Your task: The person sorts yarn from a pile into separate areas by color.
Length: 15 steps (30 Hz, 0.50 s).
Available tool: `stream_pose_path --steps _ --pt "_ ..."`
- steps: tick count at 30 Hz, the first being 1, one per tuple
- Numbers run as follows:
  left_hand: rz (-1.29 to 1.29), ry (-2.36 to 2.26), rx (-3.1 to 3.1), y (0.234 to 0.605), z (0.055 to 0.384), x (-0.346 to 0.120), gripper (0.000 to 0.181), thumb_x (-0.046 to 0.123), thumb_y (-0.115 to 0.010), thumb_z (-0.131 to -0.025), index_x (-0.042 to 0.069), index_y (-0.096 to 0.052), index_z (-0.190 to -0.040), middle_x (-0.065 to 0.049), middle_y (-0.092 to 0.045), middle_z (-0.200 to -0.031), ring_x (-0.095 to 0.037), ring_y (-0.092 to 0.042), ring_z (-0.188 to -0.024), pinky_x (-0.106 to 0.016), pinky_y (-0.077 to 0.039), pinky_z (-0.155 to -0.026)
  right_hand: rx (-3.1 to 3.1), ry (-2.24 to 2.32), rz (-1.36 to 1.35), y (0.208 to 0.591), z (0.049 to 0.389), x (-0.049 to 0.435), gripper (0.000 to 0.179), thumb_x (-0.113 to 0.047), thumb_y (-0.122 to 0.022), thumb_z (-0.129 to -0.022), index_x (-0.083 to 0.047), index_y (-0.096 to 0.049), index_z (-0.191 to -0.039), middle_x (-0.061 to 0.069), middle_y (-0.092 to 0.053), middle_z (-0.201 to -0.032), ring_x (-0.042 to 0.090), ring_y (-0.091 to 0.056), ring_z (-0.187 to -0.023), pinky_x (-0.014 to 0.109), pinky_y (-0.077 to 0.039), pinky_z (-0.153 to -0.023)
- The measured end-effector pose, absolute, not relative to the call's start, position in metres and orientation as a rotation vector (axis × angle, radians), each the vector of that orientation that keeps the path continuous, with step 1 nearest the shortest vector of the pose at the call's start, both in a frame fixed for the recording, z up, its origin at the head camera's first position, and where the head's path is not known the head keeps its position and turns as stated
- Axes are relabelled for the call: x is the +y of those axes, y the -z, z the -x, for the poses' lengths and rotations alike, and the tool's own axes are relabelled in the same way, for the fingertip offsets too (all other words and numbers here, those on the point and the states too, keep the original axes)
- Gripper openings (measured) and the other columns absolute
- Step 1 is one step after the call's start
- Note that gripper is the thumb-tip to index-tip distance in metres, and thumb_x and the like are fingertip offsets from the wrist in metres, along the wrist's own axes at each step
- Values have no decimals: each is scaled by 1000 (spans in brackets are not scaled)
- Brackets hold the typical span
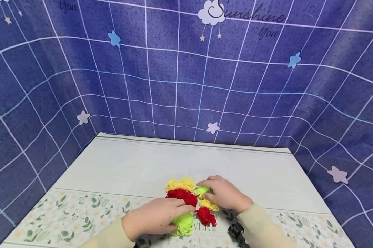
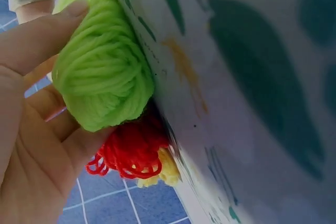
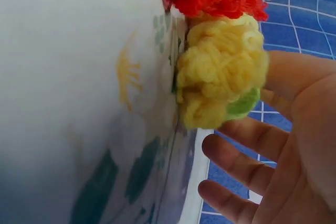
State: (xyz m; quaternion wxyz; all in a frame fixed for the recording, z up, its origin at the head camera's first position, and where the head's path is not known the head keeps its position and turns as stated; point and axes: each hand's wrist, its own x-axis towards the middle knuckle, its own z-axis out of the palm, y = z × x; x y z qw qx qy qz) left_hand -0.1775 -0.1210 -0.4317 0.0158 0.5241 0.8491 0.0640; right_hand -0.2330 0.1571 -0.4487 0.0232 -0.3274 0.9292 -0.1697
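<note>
My left hand grips a large bright green yarn bundle, thumb on its near side and fingers behind it in the left wrist view. Against this bundle's far end lies a large red yarn bundle, with a yellow one beyond it. Over to the right, my right hand holds a small green yarn bundle between thumb and fingers. Next to that come a small yellow yarn bundle and a small red one; in the right wrist view the yellow mostly hides the green.
A white table carries a floral-printed mat area at its near half, where the yarn lies. Blue curtains with a white grid and stars enclose the back and sides. A black strap device sits by the right wrist.
</note>
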Motion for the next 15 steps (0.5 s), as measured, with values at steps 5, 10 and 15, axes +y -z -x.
stream_pose_path --steps 5,10,15 --pt "-1503 -162 2624 434 176 -120 68 30 -84 -85 22 -53 -145 10 -61 -129 -7 -60 -115 -31 -54 -90 2844 544 956 448 233 155 37 -26 -73 -95 -24 -68 -132 -8 -63 -110 15 -59 -101 41 -52 -85" --pt "-1523 -163 2613 437 178 -120 64 28 -82 -86 21 -55 -143 10 -62 -129 -8 -60 -116 -31 -53 -91 2886 575 934 448 234 160 36 -25 -75 -93 -21 -69 -128 -6 -64 -114 17 -60 -106 42 -52 -89" --pt "-1545 -175 2610 438 178 -118 58 25 -82 -85 21 -59 -139 10 -63 -125 -7 -60 -113 -30 -53 -90 2996 685 836 450 230 178 35 -28 -75 -93 -21 -69 -127 -11 -63 -109 9 -58 -95 38 -51 -82"
